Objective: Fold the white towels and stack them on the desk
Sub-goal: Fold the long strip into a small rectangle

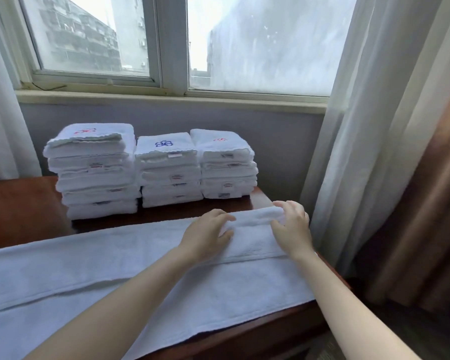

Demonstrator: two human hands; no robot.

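A long white towel [130,268] lies spread across the dark wooden desk [18,211], folded lengthwise. Its right end is turned up into a thick fold [255,216]. My left hand [205,235] grips that fold from the left, fingers curled over its edge. My right hand [292,227] pinches the same fold at the towel's right end. Behind them stand three stacks of folded white towels: a tall left stack [94,172], a middle stack [168,172] with a blue emblem, and a shorter right stack [226,165].
A window with a sill [166,97] runs behind the desk. Sheer white curtains [361,131] hang at the right, close to the desk's right edge, and another at the left [0,113]. Bare desk surface shows at the left.
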